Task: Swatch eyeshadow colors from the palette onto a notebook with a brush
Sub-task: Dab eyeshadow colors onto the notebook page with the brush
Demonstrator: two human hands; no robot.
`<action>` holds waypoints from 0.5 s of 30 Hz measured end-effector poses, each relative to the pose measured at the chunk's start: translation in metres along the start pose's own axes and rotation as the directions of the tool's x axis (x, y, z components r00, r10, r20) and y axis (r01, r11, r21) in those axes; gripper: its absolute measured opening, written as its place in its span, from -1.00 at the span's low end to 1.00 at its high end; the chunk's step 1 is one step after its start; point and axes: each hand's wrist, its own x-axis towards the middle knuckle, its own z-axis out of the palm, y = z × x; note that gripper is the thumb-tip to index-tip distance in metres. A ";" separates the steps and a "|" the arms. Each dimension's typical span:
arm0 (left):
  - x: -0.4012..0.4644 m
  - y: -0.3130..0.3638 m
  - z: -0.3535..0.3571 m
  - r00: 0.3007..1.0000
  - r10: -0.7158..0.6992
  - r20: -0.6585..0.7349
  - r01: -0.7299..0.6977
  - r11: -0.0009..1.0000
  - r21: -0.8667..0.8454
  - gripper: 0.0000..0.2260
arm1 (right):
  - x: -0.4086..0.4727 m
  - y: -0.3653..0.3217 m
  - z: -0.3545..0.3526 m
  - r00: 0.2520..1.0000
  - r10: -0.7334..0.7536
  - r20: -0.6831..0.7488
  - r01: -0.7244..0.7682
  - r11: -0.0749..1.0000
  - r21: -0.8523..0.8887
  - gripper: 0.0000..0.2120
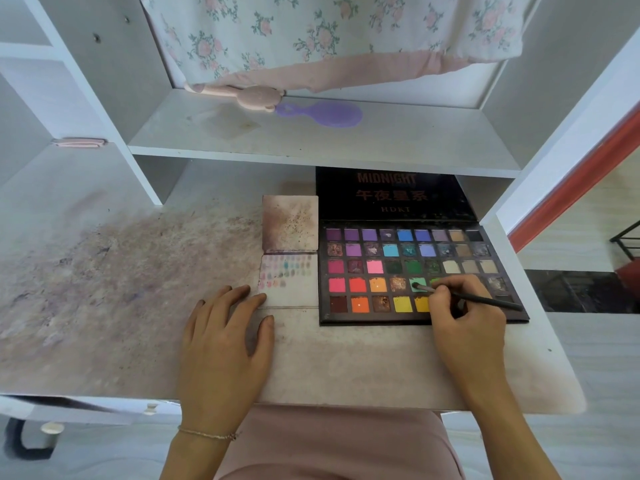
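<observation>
a: where is the eyeshadow palette [408, 271]?

b: it lies open on the stained desk [104, 289], with its black lid [391, 195] folded back and flat. the lid says "midnight". the colours sit in rows: purples and blues at the far side of the palette, pinks and greens in the middle, reds, oranges and yellows at the near side.

a: and the notebook [289, 251]?

b: just beside the palette, touching its left edge. it is small and open. its far page is smudged brown and pink. its near page has rows of little colour dots, pink ones and blue-green ones.

a: what is the right hand [464, 313] doing?

b: it is over the near right part of the palette. its fingers are curled tight around a thin black brush [471, 297]. the brush tip sits on the light green pan [419, 283] in the fourth row of the palette.

a: and the left hand [225, 330]?

b: it lies flat on the desk, to the left of the palette. the fingers are straight and spread. the tip of one finger touches the near left corner of the notebook. it holds nothing. there is a thin bracelet [207, 434] on that wrist.

a: anything else?

b: on the shelf [311, 140] behind the palette lie a purple hairbrush [322, 113] and a pink one [242, 95]. a flowery cloth [329, 32] hangs above them.
</observation>
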 end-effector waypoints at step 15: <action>0.000 0.000 0.000 1.000 0.020 -0.014 -0.020 1.000 0.018 -0.62 | -0.009 -0.045 0.044 0.973 -0.068 0.220 -0.008 0.944 0.329 -0.77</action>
